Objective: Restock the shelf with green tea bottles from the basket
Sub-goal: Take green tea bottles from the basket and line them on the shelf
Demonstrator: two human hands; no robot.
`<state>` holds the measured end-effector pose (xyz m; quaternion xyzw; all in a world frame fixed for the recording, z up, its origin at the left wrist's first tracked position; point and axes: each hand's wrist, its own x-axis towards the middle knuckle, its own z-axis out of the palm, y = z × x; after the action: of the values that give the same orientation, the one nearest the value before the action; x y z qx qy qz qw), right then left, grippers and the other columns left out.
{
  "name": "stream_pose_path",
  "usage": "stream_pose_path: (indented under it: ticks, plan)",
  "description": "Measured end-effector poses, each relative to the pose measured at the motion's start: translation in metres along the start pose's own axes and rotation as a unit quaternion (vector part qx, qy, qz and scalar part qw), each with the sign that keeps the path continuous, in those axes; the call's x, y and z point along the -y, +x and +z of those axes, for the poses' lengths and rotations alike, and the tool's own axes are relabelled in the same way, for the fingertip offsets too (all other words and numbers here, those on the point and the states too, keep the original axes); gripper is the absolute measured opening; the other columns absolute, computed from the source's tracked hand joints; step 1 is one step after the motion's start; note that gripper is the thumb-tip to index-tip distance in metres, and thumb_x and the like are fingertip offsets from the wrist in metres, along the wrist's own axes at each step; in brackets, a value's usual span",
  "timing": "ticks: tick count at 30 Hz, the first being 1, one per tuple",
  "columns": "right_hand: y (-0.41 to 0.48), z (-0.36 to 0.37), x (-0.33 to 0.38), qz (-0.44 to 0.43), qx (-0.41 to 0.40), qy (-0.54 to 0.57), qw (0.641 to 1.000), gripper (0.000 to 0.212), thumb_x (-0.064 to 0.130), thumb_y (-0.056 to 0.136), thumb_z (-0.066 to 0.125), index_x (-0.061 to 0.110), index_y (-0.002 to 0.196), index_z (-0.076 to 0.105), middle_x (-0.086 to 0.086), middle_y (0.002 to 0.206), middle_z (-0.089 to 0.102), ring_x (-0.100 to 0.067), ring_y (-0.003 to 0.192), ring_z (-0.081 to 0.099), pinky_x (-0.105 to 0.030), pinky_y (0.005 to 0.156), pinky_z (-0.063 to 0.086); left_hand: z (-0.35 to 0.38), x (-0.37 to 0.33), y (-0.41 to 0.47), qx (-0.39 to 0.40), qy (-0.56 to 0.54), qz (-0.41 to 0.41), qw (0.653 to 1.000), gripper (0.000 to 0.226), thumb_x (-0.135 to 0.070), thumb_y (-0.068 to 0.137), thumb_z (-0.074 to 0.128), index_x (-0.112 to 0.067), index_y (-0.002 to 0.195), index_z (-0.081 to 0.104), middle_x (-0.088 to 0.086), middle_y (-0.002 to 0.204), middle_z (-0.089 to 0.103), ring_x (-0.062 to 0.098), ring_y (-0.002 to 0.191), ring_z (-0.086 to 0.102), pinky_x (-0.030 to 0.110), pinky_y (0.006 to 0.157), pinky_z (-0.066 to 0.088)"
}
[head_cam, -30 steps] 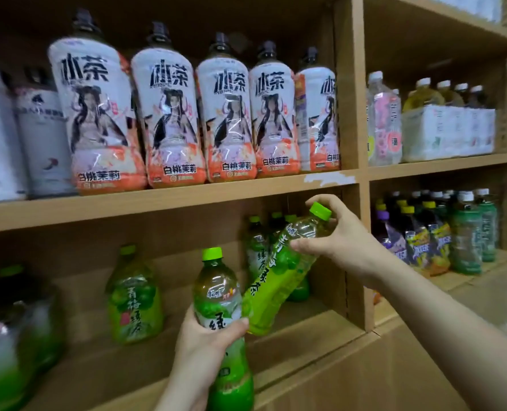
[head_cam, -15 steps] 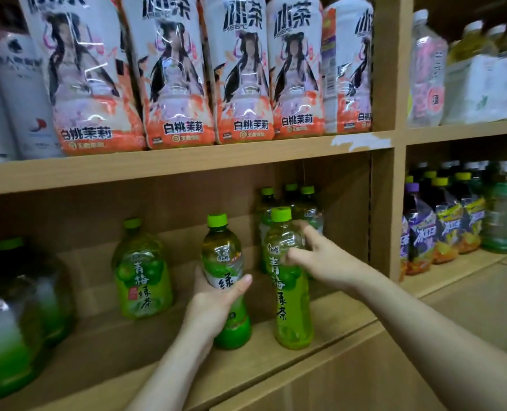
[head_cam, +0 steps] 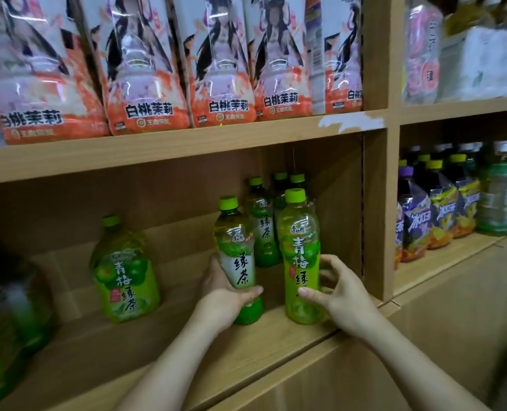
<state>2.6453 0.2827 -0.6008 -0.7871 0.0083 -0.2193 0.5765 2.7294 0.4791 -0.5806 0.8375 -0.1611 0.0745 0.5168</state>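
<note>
- A wide bottle (head_cam: 125,271) stands alone, left on the shelf (head_cam: 276,339).
- Left hand (head_cam: 225,295) grips a green tea bottle (head_cam: 237,253), upright near the front edge.
- Right hand (head_cam: 335,289) curls loosely round a plum tea bottle (head_cam: 301,256) standing at the front right corner.
- Gaps suggest more restocking is left; the basket is unseen.
</note>
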Motion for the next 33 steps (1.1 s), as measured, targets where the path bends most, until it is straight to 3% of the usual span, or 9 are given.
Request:
stream_pose_path:
  ticks: [4, 8, 10, 13, 19, 24, 28, 33]
  plan:
    - [0.003, -0.016, -0.010, 0.019, -0.034, -0.014, 0.999, 0.061, 0.010, 0.078, 0.075, 0.014, 0.130, 0.044, 0.004, 0.121, 0.059, -0.013, 0.121, 0.053, -0.019, 0.087, 0.050, 0.025, -0.008, 0.014, -0.004, 0.004, -0.002, 1.000, 0.080, -0.018, 0.060, 0.088, -0.016, 0.124, 0.041, -0.005, 0.113, 0.054, 0.013, 0.100, 0.051, 0.021, 0.083, 0.038]
    - [0.005, -0.012, -0.008, 0.031, -0.103, -0.086, 0.991, 0.081, 0.036, 0.072, 0.079, 0.022, 0.138, 0.035, 0.006, 0.124, 0.046, -0.014, 0.115, 0.050, -0.037, 0.100, 0.045, 0.055, -0.015, 0.031, -0.029, 0.008, -0.004, 1.000, 0.074, -0.023, 0.062, 0.087, -0.013, 0.122, 0.045, 0.006, 0.123, 0.060, 0.025, 0.110, 0.057, 0.028, 0.086, 0.043]
    - [0.007, -0.006, -0.009, 0.015, -0.156, -0.116, 0.981, 0.084, 0.041, 0.066, 0.083, 0.024, 0.134, 0.036, 0.003, 0.122, 0.047, -0.016, 0.108, 0.053, -0.038, 0.095, 0.048, 0.066, -0.017, 0.039, -0.035, 0.007, 0.000, 0.999, 0.072, -0.024, 0.063, 0.086, -0.011, 0.121, 0.045, 0.008, 0.123, 0.061, 0.027, 0.110, 0.059, 0.031, 0.085, 0.045]
    - [0.011, -0.002, -0.010, 0.016, -0.193, -0.132, 0.972, 0.068, 0.036, 0.068, 0.083, 0.024, 0.120, 0.041, 0.002, 0.112, 0.060, -0.019, 0.103, 0.059, -0.032, 0.086, 0.049, 0.076, -0.020, 0.046, -0.063, 0.027, 0.009, 0.998, 0.071, -0.029, 0.062, 0.085, -0.009, 0.118, 0.046, 0.010, 0.120, 0.063, 0.029, 0.107, 0.060, 0.034, 0.083, 0.046]
    - [0.023, -0.002, -0.009, 0.033, -0.207, -0.185, 0.960, 0.056, 0.027, 0.081, 0.073, 0.012, 0.128, 0.047, -0.009, 0.119, 0.062, -0.028, 0.113, 0.057, -0.038, 0.091, 0.047, 0.088, -0.015, 0.053, -0.094, -0.022, 0.014, 0.995, 0.069, -0.021, 0.066, 0.083, -0.014, 0.120, 0.040, 0.008, 0.116, 0.063, 0.029, 0.104, 0.061, 0.029, 0.078, 0.044]
    - [0.040, -0.005, -0.007, 0.059, -0.218, -0.264, 0.938, 0.035, 0.029, 0.089, 0.062, 0.014, 0.118, 0.051, -0.009, 0.107, 0.066, -0.031, 0.101, 0.062, -0.039, 0.083, 0.051, 0.094, -0.001, 0.068, -0.064, -0.104, -0.005, 0.992, 0.046, -0.004, 0.068, 0.078, -0.023, 0.094, 0.045, 0.011, 0.103, 0.067, 0.024, 0.087, 0.065, 0.037, 0.080, 0.052]
    - [0.047, -0.006, -0.009, 0.079, -0.226, -0.285, 0.928, 0.033, 0.026, 0.091, 0.059, 0.013, 0.119, 0.049, -0.013, 0.105, 0.068, -0.037, 0.100, 0.063, -0.043, 0.084, 0.053, 0.094, 0.006, 0.077, -0.058, -0.104, -0.004, 0.993, 0.041, -0.008, 0.068, 0.082, -0.018, 0.090, 0.049, 0.010, 0.091, 0.067, 0.017, 0.077, 0.063, 0.031, 0.070, 0.051]
    - [0.045, -0.006, -0.007, 0.086, -0.220, -0.280, 0.931, 0.031, 0.029, 0.089, 0.062, 0.015, 0.113, 0.052, -0.011, 0.102, 0.068, -0.035, 0.097, 0.064, -0.045, 0.083, 0.054, 0.095, 0.008, 0.076, -0.055, -0.083, 0.012, 0.995, 0.036, -0.012, 0.072, 0.079, -0.017, 0.092, 0.050, 0.009, 0.092, 0.069, 0.021, 0.079, 0.065, 0.034, 0.072, 0.052]
